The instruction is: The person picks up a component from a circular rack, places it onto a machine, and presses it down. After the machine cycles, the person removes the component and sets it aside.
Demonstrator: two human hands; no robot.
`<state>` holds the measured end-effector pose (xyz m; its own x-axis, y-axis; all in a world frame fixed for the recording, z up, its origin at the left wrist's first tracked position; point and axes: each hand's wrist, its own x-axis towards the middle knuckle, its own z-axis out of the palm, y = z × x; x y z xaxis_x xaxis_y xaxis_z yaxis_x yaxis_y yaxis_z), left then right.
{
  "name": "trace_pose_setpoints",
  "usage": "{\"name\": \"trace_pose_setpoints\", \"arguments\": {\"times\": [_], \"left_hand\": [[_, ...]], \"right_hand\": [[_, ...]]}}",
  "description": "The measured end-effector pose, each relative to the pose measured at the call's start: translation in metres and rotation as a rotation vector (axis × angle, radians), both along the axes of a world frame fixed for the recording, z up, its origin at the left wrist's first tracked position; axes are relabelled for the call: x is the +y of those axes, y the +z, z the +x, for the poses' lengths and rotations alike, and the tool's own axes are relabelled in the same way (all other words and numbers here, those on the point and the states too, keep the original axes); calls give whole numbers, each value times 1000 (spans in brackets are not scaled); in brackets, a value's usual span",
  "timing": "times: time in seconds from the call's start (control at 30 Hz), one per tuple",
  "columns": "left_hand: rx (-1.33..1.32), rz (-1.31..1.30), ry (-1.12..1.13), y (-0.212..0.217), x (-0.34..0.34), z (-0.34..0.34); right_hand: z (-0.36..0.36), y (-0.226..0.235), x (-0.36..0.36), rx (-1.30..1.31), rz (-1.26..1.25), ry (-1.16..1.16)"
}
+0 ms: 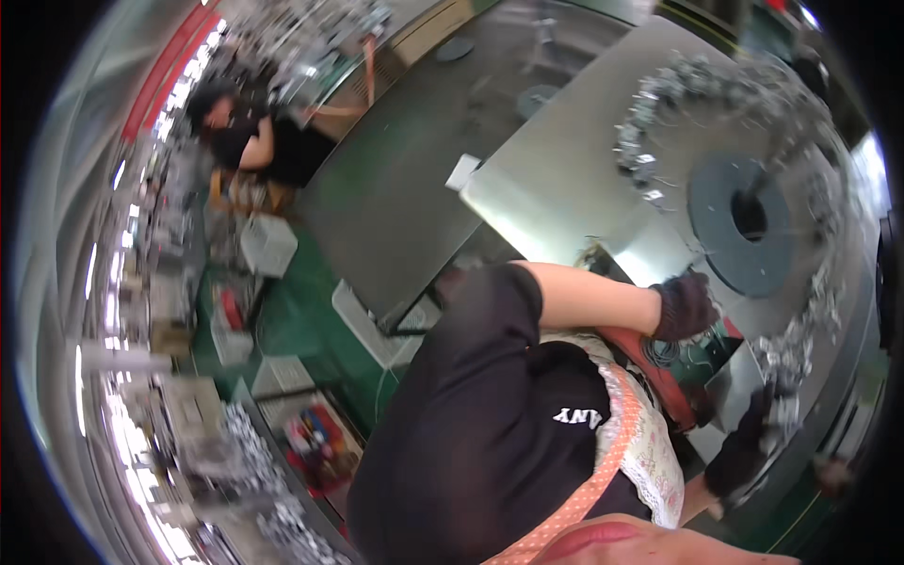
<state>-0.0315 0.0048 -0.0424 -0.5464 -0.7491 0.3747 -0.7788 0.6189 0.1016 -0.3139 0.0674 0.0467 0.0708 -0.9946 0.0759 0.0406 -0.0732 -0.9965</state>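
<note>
My left hand [686,306], in a dark knitted glove, reaches over the near edge of the table, its fingers curled. Whatever lies in them, if anything, is too small and blurred to name. Just below it is a red container [650,363] with thin grey wires [664,353] by it. My right hand [739,457], also in a dark glove, is lower right beside a heap of small silvery metal parts [786,356]. Its fingers are smeared and partly hidden among bright pieces. A grey round disc [711,221] with a central post lies on the table beyond my left hand.
More silvery parts [702,85] curve around the far side of the metal table [556,179]. A dark table [405,188] adjoins it. At the far left sits a co-worker [250,137] in dark clothes. White stools [268,245] and a box of colourful items [320,443] stand on the green floor.
</note>
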Motion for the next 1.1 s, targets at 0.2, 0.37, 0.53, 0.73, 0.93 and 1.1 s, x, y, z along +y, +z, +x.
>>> {"name": "trace_pose_setpoints", "arguments": {"times": [0.2, 0.37, 0.53, 0.73, 0.93, 1.1], "left_hand": [[78, -32, -55, -6, -1, 1], [-58, -115, -14, -8, -1, 2], [-114, 171, 45, 8, 7, 8], [508, 432, -210, 34, -2, 24], [200, 523, -14, 52, -56, 18], [-238, 554, 65, 37, -108, 10]], "right_hand": [[-19, -17, -9, -1191, 104, 547], [-3, -53, -30, -1024, 181, 423], [-8, -72, -18, -1135, 283, 285], [8, -32, -3, -1326, 282, 121], [64, 6, -29, -445, 194, 303], [97, -2, -54, 876, -676, 206]]}}
